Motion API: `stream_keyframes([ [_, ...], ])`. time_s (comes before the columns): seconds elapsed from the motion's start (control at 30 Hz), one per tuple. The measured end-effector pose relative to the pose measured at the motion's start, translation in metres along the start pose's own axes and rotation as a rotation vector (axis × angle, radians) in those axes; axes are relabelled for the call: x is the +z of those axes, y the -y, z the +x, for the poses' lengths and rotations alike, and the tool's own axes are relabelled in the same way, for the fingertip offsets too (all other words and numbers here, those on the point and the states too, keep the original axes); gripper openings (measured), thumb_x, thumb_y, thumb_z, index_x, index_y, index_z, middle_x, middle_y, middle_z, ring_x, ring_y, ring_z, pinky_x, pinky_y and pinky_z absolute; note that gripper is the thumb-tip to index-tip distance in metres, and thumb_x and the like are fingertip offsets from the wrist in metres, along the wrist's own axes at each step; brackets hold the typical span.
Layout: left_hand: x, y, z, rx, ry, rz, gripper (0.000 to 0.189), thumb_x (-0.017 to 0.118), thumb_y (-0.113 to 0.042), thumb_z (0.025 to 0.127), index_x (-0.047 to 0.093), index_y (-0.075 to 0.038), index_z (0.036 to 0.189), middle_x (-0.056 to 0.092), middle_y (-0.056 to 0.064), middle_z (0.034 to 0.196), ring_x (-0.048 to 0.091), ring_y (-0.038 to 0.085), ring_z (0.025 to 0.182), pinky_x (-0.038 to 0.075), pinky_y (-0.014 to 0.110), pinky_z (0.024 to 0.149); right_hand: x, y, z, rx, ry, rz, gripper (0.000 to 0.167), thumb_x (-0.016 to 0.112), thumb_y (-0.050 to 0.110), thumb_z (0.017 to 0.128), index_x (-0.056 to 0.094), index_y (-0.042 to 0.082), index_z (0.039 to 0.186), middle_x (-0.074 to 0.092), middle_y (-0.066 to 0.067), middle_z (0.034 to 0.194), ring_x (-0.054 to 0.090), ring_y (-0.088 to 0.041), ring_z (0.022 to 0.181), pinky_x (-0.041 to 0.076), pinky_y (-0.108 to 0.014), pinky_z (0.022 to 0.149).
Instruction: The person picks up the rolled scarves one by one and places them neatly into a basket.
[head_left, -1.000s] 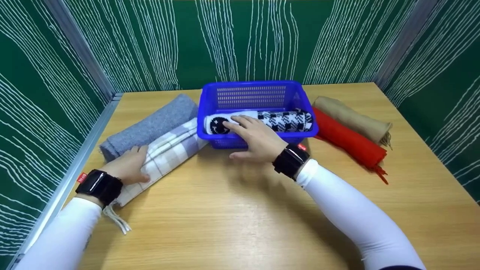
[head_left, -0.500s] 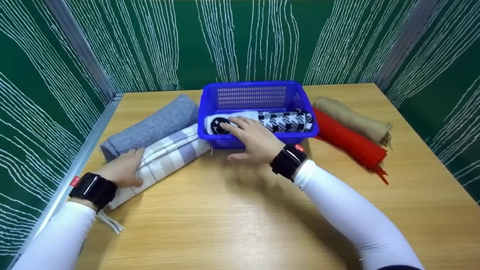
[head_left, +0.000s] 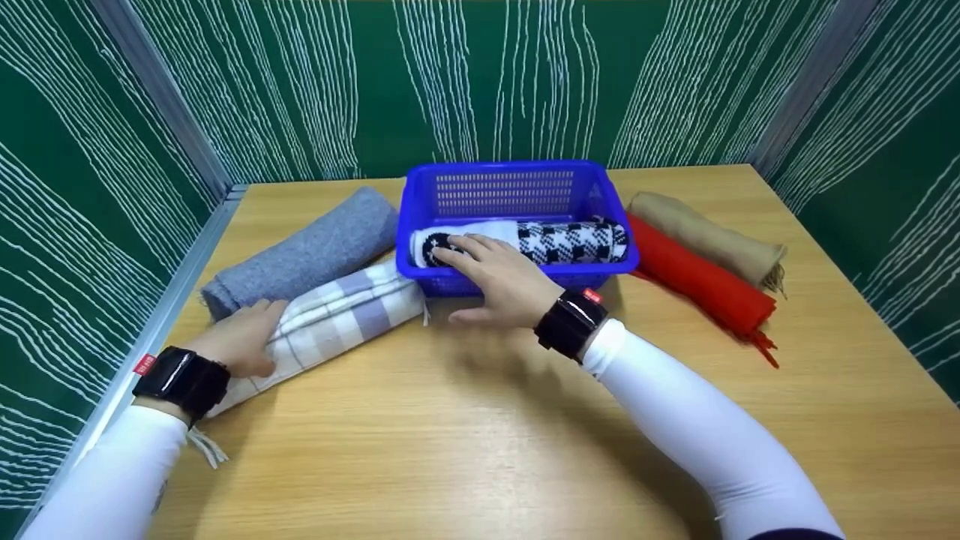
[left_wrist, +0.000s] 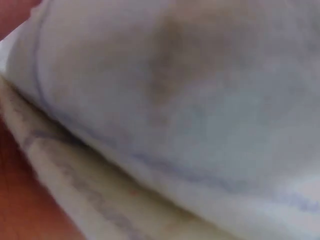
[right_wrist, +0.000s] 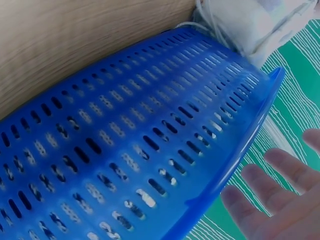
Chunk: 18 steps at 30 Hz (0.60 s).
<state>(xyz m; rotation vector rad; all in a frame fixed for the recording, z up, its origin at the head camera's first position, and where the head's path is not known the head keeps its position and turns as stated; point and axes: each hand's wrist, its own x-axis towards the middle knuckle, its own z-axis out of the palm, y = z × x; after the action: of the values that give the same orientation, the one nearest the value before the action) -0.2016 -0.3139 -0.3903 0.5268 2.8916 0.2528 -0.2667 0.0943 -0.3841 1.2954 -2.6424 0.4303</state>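
In the head view, my left hand grips the near end of a rolled white plaid scarf, thumb on its near side and fingers over the far side. White cloth with thin bluish lines fills the left wrist view. A black-and-white patterned rolled scarf lies along the front of a blue plastic basket. My right hand hovers at the basket's front rim, fingers extended over that scarf; whether the fingertips touch it is unclear. The right wrist view shows its fingers spread beyond the slotted basket wall.
A grey rolled scarf lies behind the plaid one, left of the basket. To the right lie a red rolled scarf with a fringed end and a tan one. Green white-lined walls enclose the wooden table.
The left hand and plaid scarf have shifted toward the lower left, baring the scarf's far end beside the basket. The right hand has drifted slightly left. Basket and other scarves stay put.
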Motion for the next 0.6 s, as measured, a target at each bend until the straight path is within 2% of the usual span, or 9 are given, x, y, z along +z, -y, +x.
stream_keyframes([
  [0.23,0.002,0.003,-0.002,0.043,-0.027,0.014,0.079,0.075,0.007,0.068,0.054,0.007,0.143,0.063,0.032,0.130,0.062,0.053,0.121,0.053,0.069,0.104,0.001,0.006,0.002,-0.027,-0.022,0.007,0.095,0.089,0.046,0.089,0.044,0.013,0.166,0.044,-0.021,0.169,0.043,-0.044,0.157,0.032,-0.062,0.131],
  [0.6,0.001,0.006,-0.005,0.065,0.008,0.024,0.080,0.072,0.011,0.069,0.056,-0.001,0.147,0.066,0.027,0.133,0.064,0.050,0.123,0.053,0.070,0.104,0.010,0.015,0.010,-0.072,-0.017,-0.013,0.094,0.089,0.048,0.089,0.045,0.014,0.165,0.047,-0.021,0.168,0.044,-0.043,0.156,0.036,-0.061,0.129],
])
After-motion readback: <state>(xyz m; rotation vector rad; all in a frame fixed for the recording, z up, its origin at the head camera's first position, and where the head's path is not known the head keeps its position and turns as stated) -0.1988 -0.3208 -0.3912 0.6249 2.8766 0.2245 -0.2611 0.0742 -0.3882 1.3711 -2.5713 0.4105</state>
